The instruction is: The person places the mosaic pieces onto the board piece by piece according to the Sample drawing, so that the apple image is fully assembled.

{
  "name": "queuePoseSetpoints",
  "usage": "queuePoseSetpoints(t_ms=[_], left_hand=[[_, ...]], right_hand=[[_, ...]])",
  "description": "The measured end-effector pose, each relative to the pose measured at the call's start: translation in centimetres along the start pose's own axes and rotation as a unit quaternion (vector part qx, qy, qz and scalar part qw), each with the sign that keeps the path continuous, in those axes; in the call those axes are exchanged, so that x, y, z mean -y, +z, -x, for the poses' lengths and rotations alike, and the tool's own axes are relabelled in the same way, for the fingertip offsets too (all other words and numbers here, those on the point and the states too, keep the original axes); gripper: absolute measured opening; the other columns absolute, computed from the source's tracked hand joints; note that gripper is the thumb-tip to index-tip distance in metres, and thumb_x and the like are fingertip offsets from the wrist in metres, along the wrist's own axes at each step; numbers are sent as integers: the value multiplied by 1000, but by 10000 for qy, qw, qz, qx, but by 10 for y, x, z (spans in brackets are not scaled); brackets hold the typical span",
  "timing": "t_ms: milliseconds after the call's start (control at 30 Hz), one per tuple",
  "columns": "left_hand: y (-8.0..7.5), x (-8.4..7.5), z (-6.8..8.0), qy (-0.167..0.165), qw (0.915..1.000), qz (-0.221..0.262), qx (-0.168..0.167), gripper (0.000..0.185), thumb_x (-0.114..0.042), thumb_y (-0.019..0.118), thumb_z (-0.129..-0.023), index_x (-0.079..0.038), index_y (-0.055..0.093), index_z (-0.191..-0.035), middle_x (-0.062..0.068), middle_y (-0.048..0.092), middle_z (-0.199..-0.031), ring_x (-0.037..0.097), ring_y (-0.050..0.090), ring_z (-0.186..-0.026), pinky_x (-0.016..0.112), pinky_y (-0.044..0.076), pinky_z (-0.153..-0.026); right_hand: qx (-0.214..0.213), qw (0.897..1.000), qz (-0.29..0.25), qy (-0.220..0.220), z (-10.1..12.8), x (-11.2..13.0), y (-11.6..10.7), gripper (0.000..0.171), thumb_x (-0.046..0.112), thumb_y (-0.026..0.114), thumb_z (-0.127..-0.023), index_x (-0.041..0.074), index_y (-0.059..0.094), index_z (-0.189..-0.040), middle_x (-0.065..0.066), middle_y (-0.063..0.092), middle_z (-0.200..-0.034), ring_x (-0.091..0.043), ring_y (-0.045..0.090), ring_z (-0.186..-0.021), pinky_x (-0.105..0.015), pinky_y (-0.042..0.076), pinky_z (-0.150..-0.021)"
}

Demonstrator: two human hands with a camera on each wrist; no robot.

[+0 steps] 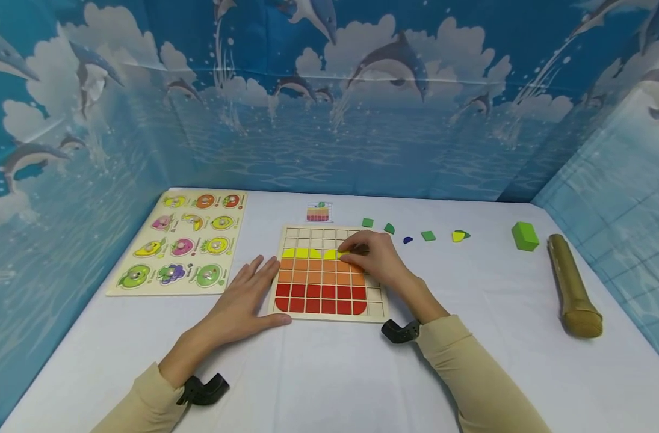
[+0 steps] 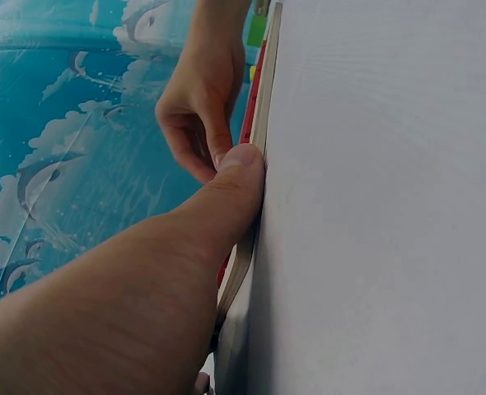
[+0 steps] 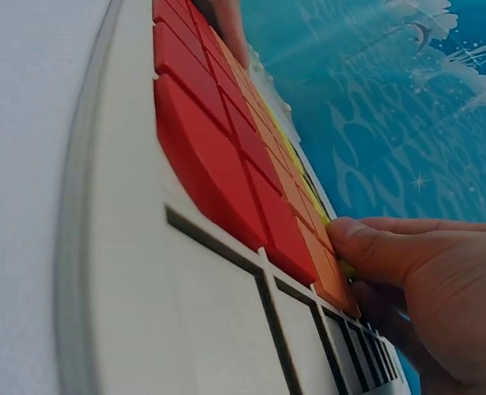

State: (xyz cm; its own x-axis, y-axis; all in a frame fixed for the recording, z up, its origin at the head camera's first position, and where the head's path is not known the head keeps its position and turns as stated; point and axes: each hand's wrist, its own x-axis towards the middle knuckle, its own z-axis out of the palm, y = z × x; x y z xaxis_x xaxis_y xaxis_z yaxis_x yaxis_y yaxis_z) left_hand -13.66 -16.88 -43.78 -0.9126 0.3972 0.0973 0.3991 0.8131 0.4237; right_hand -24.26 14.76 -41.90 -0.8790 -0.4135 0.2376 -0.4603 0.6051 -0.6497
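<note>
A wooden grid board lies on the white table, with red tiles in its lower rows, orange tiles above and a row of yellow tiles on top. My right hand pinches a small yellow tile between thumb and fingertips at the right end of the yellow row; the fingers mostly cover it. My left hand rests at the board's left side, fingers spread and straight. Its thumb lies against the board's near edge, as the left wrist view shows.
A fruit puzzle board lies left. Behind the grid sits a picture card. To the right are green pieces, a dark blue half-round piece, a yellow piece, a green block and a brown microphone-shaped object.
</note>
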Motion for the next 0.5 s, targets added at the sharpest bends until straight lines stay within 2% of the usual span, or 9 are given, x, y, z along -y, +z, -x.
queuePoseSetpoints(t_ms=[333, 500], left_hand=[[0, 1, 0, 47, 10000, 4, -16, 115, -70, 76, -83, -12, 25, -168, 7, 25, -176, 34, 13, -164, 56, 13, -133], [0, 0, 0, 43, 10000, 15, -3, 115, -69, 76, -84, -11, 25, -168, 8, 25, -176, 34, 13, -164, 56, 13, -133]], right_hand=[[-86, 9992, 173, -363, 3, 2, -1, 14, 11, 80, -95, 14, 84, -108, -2, 79, -113, -23, 69, -114, -45, 58, -102], [-300, 9992, 156, -196, 3, -1, -9, 15, 13, 79, -96, 13, 83, -111, -4, 78, -115, -22, 71, -108, -44, 60, -97]])
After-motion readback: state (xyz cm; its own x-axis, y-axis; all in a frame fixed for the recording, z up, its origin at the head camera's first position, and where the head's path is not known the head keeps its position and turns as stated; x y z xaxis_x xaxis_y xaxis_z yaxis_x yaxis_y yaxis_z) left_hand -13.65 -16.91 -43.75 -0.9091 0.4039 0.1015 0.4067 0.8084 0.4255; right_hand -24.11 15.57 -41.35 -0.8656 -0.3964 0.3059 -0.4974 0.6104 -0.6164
